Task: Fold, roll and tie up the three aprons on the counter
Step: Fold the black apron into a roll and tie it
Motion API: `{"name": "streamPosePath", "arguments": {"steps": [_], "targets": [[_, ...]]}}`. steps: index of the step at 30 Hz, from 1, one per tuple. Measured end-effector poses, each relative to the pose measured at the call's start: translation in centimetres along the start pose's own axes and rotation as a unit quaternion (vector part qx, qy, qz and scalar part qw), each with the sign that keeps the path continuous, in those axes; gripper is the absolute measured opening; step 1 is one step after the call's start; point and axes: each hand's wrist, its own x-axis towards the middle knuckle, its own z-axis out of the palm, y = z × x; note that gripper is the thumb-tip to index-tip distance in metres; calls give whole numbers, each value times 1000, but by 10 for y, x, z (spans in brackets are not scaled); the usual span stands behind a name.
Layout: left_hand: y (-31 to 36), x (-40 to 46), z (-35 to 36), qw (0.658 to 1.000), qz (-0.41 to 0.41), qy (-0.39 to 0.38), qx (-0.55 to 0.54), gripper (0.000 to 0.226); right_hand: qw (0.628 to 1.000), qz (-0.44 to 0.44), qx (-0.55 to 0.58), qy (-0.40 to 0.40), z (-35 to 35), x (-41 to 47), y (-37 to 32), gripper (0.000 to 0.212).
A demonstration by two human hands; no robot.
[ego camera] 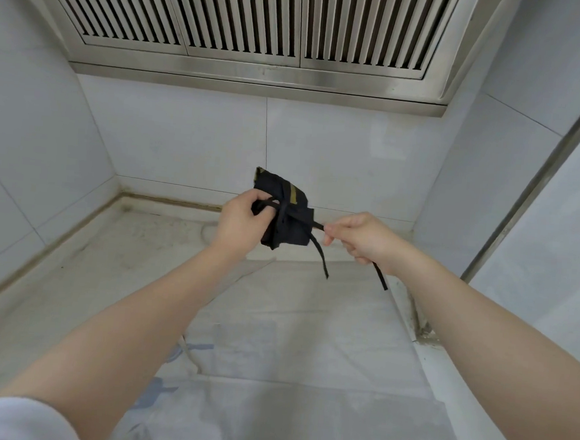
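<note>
i hold the rolled black apron (283, 216) in the air above the back part of the counter (114, 262), near its back edge. my left hand (238, 221) grasps the roll and one strap at its left side. my right hand (359, 240) pinches the other black strap (317, 226) and holds it tight toward the right. two strap ends hang down.
</note>
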Motion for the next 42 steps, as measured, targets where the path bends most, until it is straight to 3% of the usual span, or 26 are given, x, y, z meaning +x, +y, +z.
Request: {"name": "streamPosePath", "arguments": {"steps": [3, 5, 8, 13, 17, 21, 24, 28, 31, 33, 34, 36, 37, 38, 40, 42], "targets": [[5, -8, 2, 993, -21, -65, -92, 26, 996, 26, 13, 82, 1, 5, 5, 26], [8, -13, 5, 988, -38, -73, -132, 24, 995, 36, 9, 92, 3, 7, 7, 26], [6, -11, 9, 994, -41, -42, -87, 23, 994, 56, 26, 91, 7, 9, 6, 24], [4, -12, 15, 997, -3, -48, -58, 21, 970, 104, 205, 77, 14, 13, -3, 25], [9, -11, 19, 1000, 6, 5, -30, 17, 928, 135, 337, 85, 21, 15, -1, 27], [14, -9, 22, 992, -74, 40, -93, 19, 956, 88, 257, 111, 23, 18, 3, 26], [17, 2, 21, 939, -185, 85, -277, 25, 975, 53, 170, 132, 17, 19, 7, 29], [20, 13, 3, 780, -250, 46, -572, 32, 977, 38, 137, 161, 8, 20, 19, 33], [19, 27, -13, 742, -233, 51, -627, 34, 974, 56, 138, 170, 4, 16, 30, 34], [13, 38, -19, 749, -233, 89, -614, 29, 972, 55, 147, 174, 3, 14, 31, 33], [11, 39, -19, 771, -247, 73, -583, 36, 971, 53, 154, 175, 3, 15, 29, 33], [5, 34, -13, 843, -305, -44, -442, 84, 967, 55, 176, 175, 5, 16, 26, 32], [5, 26, -7, 868, -312, -126, -366, 91, 964, 58, 191, 176, 7, 18, 24, 32], [8, 15, -2, 882, -302, -203, -299, 81, 961, 62, 204, 175, 8, 19, 22, 31], [14, -2, 10, 893, -243, -317, -207, 40, 959, 65, 217, 169, 12, 21, 19, 31], [15, -10, 21, 922, -189, -296, -164, 20, 962, 51, 221, 152, 14, 21, 19, 31]]}}
